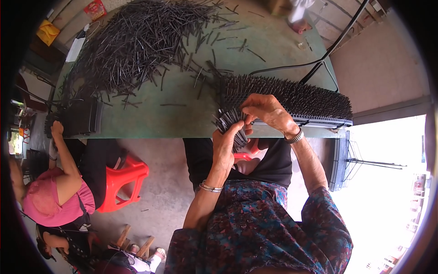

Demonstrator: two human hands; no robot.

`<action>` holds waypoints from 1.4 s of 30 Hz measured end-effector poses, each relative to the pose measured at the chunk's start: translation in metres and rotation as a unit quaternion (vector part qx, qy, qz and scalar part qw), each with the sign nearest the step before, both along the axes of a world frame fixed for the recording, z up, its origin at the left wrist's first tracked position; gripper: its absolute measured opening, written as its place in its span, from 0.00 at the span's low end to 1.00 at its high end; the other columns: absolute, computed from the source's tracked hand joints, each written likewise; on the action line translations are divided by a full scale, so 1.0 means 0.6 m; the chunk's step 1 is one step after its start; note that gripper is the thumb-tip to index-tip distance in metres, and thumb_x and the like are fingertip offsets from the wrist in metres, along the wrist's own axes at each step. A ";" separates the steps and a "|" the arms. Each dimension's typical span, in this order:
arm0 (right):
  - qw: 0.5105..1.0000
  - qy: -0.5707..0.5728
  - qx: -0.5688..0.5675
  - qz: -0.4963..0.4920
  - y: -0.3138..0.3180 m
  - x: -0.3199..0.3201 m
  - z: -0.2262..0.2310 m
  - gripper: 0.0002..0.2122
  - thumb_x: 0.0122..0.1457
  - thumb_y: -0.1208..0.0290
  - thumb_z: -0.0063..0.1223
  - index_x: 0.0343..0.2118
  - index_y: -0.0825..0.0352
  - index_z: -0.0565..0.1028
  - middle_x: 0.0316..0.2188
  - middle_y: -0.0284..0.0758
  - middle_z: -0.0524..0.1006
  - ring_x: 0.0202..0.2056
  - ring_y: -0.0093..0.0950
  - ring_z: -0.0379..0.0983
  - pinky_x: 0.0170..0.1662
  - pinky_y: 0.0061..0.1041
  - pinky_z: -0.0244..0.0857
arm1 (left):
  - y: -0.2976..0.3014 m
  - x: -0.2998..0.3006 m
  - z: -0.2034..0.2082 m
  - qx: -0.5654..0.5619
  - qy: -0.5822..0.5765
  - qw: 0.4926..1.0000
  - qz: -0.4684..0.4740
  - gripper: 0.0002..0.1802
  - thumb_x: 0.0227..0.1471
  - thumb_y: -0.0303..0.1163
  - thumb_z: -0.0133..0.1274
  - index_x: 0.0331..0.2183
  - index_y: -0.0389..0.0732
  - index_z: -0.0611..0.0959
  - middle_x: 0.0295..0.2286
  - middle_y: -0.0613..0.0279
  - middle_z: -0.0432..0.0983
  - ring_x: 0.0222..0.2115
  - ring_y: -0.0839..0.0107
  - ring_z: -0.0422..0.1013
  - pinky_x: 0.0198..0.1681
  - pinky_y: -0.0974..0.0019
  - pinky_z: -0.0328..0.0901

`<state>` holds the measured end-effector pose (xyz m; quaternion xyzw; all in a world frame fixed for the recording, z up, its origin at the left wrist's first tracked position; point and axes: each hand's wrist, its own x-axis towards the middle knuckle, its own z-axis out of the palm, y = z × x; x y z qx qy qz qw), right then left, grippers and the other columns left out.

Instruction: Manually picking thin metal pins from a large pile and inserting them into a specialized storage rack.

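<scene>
1. The left hand (pixel 223 146) grips a bundle of dark sticks (pixel 226 122), fingers wrapped around it, just over the table's near edge.
2. The right hand (pixel 267 111) pinches the top of one stick in that bundle.
3. Just beyond lies a board (pixel 292 98) bristling with upright sticks on the green table (pixel 150 123).
4. A large loose pile of sticks (pixel 132 43) covers the table's far left.
5. Another person's hand (pixel 57 129) touches a dark block (pixel 82 118) at the left edge.

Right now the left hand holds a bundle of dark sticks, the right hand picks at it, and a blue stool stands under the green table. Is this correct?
Not quite: in the head view the stool is red, not blue. The rest holds: the left hand grips the bundle of dark sticks, the right hand picks at it, and the table is green.
</scene>
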<state>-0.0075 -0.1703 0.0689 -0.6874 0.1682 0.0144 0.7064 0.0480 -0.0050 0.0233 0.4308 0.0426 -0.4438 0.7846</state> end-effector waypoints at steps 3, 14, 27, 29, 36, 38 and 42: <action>1.000 -0.019 -0.010 -0.005 -0.002 0.002 -0.003 0.06 0.61 0.79 0.50 0.37 0.76 0.72 0.24 0.38 0.78 0.26 0.24 0.77 0.32 0.21 0.69 | 0.003 0.000 0.001 0.013 0.022 1.000 0.000 0.16 0.48 0.30 0.61 0.38 0.32 0.81 0.30 0.57 0.81 0.27 0.67 0.79 0.29 0.69 0.73; 0.992 0.017 -0.118 0.029 0.003 0.000 0.021 0.06 0.60 0.78 0.50 0.37 0.75 0.73 0.25 0.37 0.78 0.28 0.22 0.77 0.35 0.22 0.69 | -0.001 -0.014 -0.014 0.030 -0.044 0.998 0.013 0.17 0.50 0.33 0.58 0.42 0.35 0.81 0.34 0.58 0.82 0.31 0.67 0.79 0.27 0.70 0.70; 0.870 -0.150 -0.421 -0.209 -0.025 0.042 0.004 0.05 0.60 0.76 0.52 0.36 0.71 0.73 0.22 0.35 0.79 0.25 0.19 0.76 0.28 0.19 0.64 | 0.000 -0.018 -0.019 -0.041 0.118 0.992 -0.028 0.11 0.54 0.32 0.55 0.36 0.35 0.79 0.38 0.45 0.79 0.39 0.52 0.77 0.43 0.50 0.74; 0.865 -0.151 -0.430 -0.213 -0.032 0.045 -0.002 0.05 0.60 0.76 0.52 0.35 0.71 0.73 0.22 0.35 0.79 0.25 0.20 0.76 0.28 0.20 0.65 | 0.000 -0.020 -0.016 -0.047 0.128 0.990 -0.037 0.10 0.54 0.32 0.54 0.36 0.35 0.79 0.37 0.45 0.78 0.40 0.51 0.77 0.43 0.49 0.74; 0.871 -0.159 -0.423 -0.192 -0.027 0.050 0.005 0.03 0.59 0.78 0.51 0.35 0.71 0.72 0.24 0.38 0.77 0.26 0.26 0.78 0.29 0.24 0.67 | 0.002 -0.029 -0.037 -0.091 0.150 0.983 -0.059 0.10 0.56 0.31 0.52 0.36 0.33 0.78 0.33 0.49 0.78 0.40 0.49 0.76 0.44 0.46 0.73; 0.865 -0.159 -0.442 -0.179 -0.034 0.053 0.004 0.03 0.59 0.78 0.51 0.35 0.71 0.72 0.24 0.39 0.77 0.26 0.27 0.78 0.29 0.24 0.67 | 0.000 -0.031 -0.039 -0.092 0.152 0.982 -0.059 0.10 0.56 0.31 0.53 0.36 0.33 0.78 0.32 0.50 0.77 0.40 0.49 0.76 0.44 0.46 0.73; 0.841 -0.151 -0.498 -0.149 -0.041 0.055 0.005 0.03 0.59 0.78 0.51 0.35 0.71 0.72 0.25 0.40 0.76 0.26 0.28 0.78 0.29 0.25 0.68 | 0.002 -0.032 -0.040 -0.096 0.152 0.982 -0.056 0.10 0.56 0.30 0.53 0.36 0.33 0.78 0.31 0.52 0.77 0.40 0.49 0.76 0.44 0.46 0.73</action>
